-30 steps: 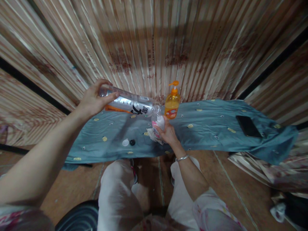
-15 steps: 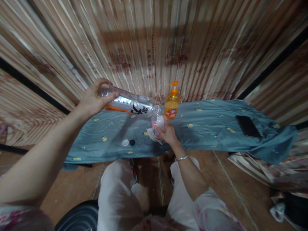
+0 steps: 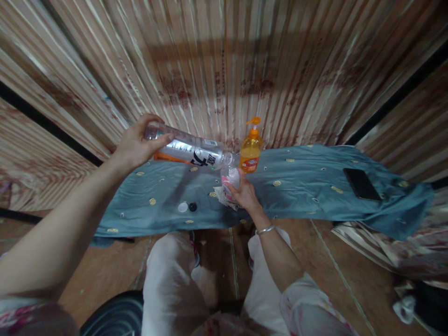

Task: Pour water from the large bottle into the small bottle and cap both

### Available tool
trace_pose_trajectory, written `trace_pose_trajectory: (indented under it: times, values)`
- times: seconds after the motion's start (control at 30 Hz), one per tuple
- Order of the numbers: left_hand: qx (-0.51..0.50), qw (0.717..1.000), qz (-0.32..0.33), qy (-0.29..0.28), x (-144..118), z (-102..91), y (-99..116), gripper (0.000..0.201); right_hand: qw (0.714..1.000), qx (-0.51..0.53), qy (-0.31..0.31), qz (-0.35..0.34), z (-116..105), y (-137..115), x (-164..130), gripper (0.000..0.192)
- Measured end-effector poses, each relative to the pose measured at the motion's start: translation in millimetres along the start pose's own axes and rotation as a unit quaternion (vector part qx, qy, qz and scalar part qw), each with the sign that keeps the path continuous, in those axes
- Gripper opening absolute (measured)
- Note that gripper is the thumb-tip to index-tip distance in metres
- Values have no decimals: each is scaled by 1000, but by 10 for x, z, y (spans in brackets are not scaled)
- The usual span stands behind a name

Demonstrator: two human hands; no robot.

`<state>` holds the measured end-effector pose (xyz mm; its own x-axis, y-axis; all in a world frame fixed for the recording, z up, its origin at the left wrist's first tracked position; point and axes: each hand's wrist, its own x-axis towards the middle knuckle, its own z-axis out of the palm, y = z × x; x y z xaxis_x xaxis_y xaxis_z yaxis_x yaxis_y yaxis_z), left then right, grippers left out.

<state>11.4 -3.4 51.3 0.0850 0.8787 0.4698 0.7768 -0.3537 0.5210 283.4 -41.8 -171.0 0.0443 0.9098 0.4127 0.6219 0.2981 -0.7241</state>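
Note:
My left hand (image 3: 140,142) is wrapped round the base of a large clear drink bottle (image 3: 189,148) with a silver and orange label. The bottle lies tilted almost level, its mouth pointing right and meeting the top of a small clear bottle (image 3: 229,176) with a pink and white label. My right hand (image 3: 243,190) grips that small bottle, which stands over a crumpled white cloth or tissue (image 3: 224,198). Whether liquid flows between the two mouths is hard to make out. A white cap (image 3: 182,206) and a black cap (image 3: 192,206) lie nearby on the cloth.
An orange pump bottle (image 3: 250,149) stands just behind my right hand. Far right on the blue-green tablecloth (image 3: 301,186) lies a black phone (image 3: 361,184). A striped curtain (image 3: 224,70) hangs behind the table, and dark poles frame both sides.

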Motion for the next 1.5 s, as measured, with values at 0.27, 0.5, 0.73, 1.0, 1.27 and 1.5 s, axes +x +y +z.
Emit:
trace_pose_trajectory:
  times: [0.27, 0.5, 0.73, 1.0, 1.27, 1.5]
  values:
    - [12, 1000, 6, 0, 0, -8, 16, 83, 1000, -1, 3, -1, 10, 3, -6, 69]
    - [-6, 1000, 4, -1, 3, -7, 42, 89, 1000, -12, -5, 6, 8, -11, -7, 70]
    - [3, 1000, 1, -5, 17, -14, 42, 93, 1000, 4, -1, 1, 9, -9, -5, 69]
    - [12, 1000, -6, -10, 10, -15, 123, 100, 1000, 10, -3, -2, 7, -6, -3, 67]
    - [7, 1000, 0, -6, 30, -17, 106, 103, 1000, 5, -5, 5, 1, -12, 0, 68]
    - [12, 1000, 4, -6, 46, -20, 102, 103, 1000, -1, -2, -7, 20, 15, 4, 69]
